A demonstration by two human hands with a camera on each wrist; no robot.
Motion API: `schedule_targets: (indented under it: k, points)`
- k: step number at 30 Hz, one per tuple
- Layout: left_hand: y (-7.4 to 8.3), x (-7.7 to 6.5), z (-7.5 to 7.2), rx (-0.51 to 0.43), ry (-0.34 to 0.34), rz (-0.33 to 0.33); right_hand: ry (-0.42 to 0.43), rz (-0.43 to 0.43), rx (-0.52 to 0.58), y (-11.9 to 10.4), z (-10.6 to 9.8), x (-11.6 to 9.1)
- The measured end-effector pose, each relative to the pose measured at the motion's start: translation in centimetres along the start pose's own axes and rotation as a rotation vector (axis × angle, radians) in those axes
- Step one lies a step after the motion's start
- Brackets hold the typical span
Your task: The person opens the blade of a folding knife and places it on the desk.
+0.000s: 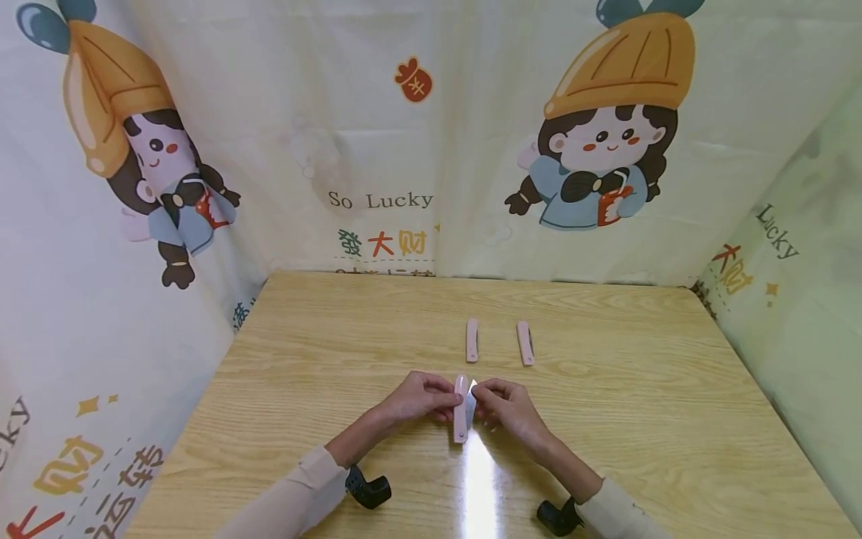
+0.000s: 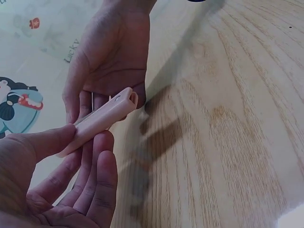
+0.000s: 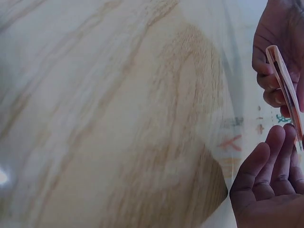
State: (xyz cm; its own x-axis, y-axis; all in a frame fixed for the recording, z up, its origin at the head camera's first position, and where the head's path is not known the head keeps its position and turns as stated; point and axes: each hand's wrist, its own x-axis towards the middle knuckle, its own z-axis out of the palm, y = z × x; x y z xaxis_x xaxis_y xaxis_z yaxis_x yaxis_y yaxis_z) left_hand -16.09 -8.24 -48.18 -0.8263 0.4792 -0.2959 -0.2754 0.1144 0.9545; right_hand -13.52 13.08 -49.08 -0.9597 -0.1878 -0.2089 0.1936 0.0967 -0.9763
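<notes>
A pink folding knife (image 1: 460,419) is held up over the table, its handle long and slim, with a shiny blade (image 1: 471,404) angled part-way out on the right side. The left hand (image 1: 420,397) grips the handle between thumb and fingers; in the left wrist view the handle (image 2: 102,118) slants up across those fingers. At the blade's upper end, the right hand (image 1: 510,408) pinches it with thumb and forefinger. The right wrist view shows the knife's slotted edge (image 3: 284,80), while the right hand's other fingers (image 3: 261,164) stretch out below.
Two more pink folding knives lie folded farther back on the wooden table (image 1: 323,337): one knife (image 1: 472,340) straight behind the hands, another knife (image 1: 525,343) to its right. A printed curtain (image 1: 471,135) hangs behind the table and along both sides.
</notes>
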Motion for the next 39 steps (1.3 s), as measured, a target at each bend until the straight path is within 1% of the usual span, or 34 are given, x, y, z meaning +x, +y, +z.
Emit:
schedule_targets:
  k: [3, 6, 8, 12, 14, 16, 17, 18, 19, 20, 21, 24, 26, 28, 30, 32, 34, 37, 39]
  points:
    - [-0.2, 0.1, 0.1, 0.000, -0.003, -0.002, -0.026, -0.015, -0.012, 0.2, -0.1, 0.0]
    - [-0.3, 0.0, 0.2, -0.001, 0.012, -0.006, -0.043, -0.026, -0.021, 0.3, -0.2, -0.2]
    - [-0.4, 0.0, 0.3, -0.012, 0.032, -0.010, -0.038, -0.023, -0.021, 0.3, -0.3, -0.3]
    - [-0.6, -0.1, 0.2, -0.047, 0.074, -0.007, -0.001, -0.015, -0.039, 0.1, -0.6, -0.4]
    - [-0.6, -0.1, 0.1, -0.061, 0.079, -0.007, 0.015, -0.013, -0.047, 0.0, -0.8, -0.4]
    - [-0.6, -0.1, -0.1, -0.042, 0.076, 0.016, 0.024, -0.009, -0.051, 0.0, -0.9, -0.4]
    - [-0.6, -0.1, -0.2, -0.011, 0.072, 0.046, 0.026, -0.006, -0.050, 0.0, -1.0, -0.5]
    - [-0.5, -0.2, -0.3, 0.035, 0.071, 0.084, 0.026, -0.004, -0.048, 0.0, -1.0, -0.5]
    - [-0.4, -0.3, -0.5, 0.105, 0.077, 0.133, 0.027, -0.001, -0.046, 0.0, -1.1, -0.5]
    - [-0.2, -0.4, -0.6, 0.203, 0.085, 0.195, 0.028, 0.002, -0.045, 0.0, -1.2, -0.5]
    - [-0.1, -0.6, -0.7, 0.312, 0.094, 0.264, 0.025, 0.002, -0.044, 0.0, -1.2, -0.5]
    - [0.2, -1.2, -1.0, 0.726, 0.111, 0.512, 0.006, 0.002, -0.039, 0.0, -1.4, -0.5]
    - [0.3, -1.5, -0.9, 0.972, 0.098, 0.676, -0.006, -0.001, -0.036, 0.0, -1.5, -0.6]
    - [0.3, -1.6, -0.8, 1.190, 0.071, 0.823, -0.019, -0.005, -0.034, 0.0, -1.5, -0.6]
    - [0.3, -1.5, -0.7, 1.369, 0.044, 0.924, -0.028, -0.007, -0.036, 0.0, -1.5, -0.5]
    - [0.1, -1.4, -0.6, 1.503, 0.023, 1.001, -0.047, -0.014, -0.032, 0.0, -1.5, -0.5]
    - [-0.1, -1.2, -0.5, 1.580, 0.010, 1.061, -0.066, -0.020, -0.030, 0.1, -1.4, -0.5]
    - [-0.4, -1.1, -0.3, 1.611, 0.000, 1.118, -0.088, -0.031, -0.039, 0.3, -1.4, -0.5]
    - [-0.7, -1.1, -0.1, 1.629, 0.007, 1.140, -0.099, -0.040, -0.047, 0.5, -1.4, -0.6]
